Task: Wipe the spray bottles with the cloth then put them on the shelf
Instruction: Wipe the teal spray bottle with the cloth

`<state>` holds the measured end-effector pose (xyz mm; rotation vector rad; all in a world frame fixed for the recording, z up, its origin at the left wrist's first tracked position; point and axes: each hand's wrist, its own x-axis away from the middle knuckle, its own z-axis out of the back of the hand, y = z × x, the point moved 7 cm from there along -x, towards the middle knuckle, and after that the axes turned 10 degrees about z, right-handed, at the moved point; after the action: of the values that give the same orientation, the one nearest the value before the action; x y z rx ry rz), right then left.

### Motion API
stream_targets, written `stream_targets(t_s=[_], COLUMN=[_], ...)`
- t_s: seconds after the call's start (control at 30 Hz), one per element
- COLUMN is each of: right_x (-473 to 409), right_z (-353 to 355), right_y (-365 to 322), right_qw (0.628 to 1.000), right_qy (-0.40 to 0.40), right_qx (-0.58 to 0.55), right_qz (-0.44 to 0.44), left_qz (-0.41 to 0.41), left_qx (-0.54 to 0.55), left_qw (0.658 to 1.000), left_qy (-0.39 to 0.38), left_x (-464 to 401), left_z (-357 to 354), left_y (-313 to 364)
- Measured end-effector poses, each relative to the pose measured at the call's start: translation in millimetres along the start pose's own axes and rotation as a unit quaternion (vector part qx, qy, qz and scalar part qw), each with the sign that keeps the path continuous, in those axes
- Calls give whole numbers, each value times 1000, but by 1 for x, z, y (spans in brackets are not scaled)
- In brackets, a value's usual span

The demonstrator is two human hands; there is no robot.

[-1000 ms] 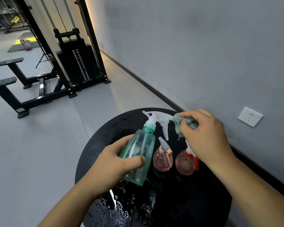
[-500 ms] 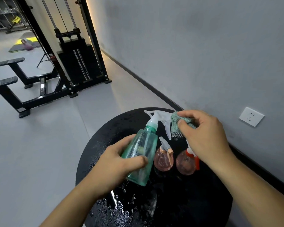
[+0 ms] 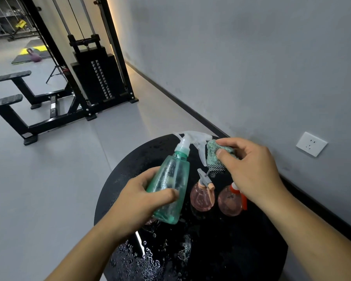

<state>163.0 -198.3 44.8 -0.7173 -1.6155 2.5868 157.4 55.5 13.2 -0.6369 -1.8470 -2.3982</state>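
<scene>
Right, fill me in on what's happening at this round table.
A person is wiping spray bottles. The left hand grips a green spray bottle, held tilted above the wet black round table. The right hand pinches a teal cloth against the bottle's clear trigger head. Two small pinkish spray bottles, one with a peach trigger and one with a red trigger, stand on the table waiting. No shelf shows here, so nothing seems put away yet.

round black table (image 3: 118, 191) wet | two pink spray bottles (image 3: 202, 200) standing
</scene>
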Motion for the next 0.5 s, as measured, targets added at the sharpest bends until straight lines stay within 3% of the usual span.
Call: stream_targets(t_s=[0.1, 0.3, 0.5], right_x=[-1, 2, 0], right_z=[-6, -14, -6], right_y=[0, -2, 0], right_qw=[998, 994, 991], right_qy=[-6, -72, -22], right_qx=[-60, -68, -123], right_qz=[-16, -35, -51], left_qz=[-2, -18, -31], left_qx=[5, 15, -15], left_qw=[1000, 1000, 999], left_qy=[-20, -3, -17], left_x=[2, 0, 1], left_z=[-6, -1, -4], left_y=[1, 4, 9])
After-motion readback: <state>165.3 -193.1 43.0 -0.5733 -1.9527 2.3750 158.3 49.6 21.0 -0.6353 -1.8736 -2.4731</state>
